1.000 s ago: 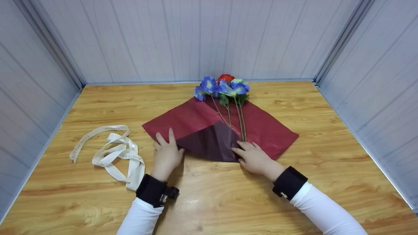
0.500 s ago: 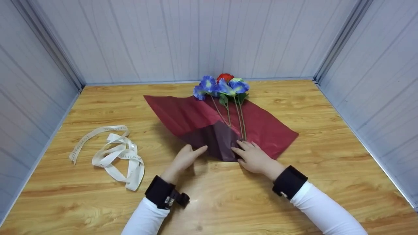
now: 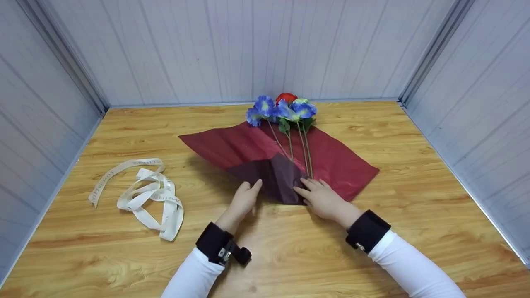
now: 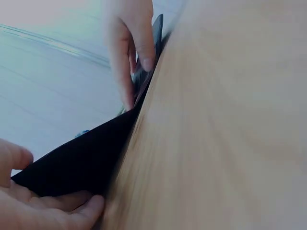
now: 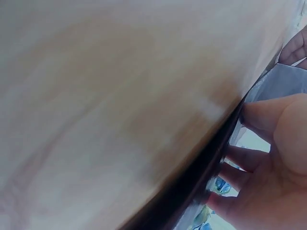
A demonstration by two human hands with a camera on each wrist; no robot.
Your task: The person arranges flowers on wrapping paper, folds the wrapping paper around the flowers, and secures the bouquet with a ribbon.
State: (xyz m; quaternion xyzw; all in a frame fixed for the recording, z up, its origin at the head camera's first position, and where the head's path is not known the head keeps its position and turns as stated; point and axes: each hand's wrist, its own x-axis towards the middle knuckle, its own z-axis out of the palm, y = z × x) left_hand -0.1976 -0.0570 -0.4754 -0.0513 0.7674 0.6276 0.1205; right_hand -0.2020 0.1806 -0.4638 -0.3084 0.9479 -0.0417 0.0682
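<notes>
My left fingers [image 4: 88, 211] grip the burgundy wrapping paper [image 3: 240, 147], partly raised off the desk [image 3: 290, 256]; right fingers [image 3: 303, 192], spread, press its fold beside the flower stems [image 3: 309, 159]. Steady pressure should stop slipping.

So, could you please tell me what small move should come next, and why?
Perhaps the left hand should bring the left side of the paper over the stems: it pinches that side's raised edge, while the right hand presses the fold and the stems beyond it lie bare.
</notes>
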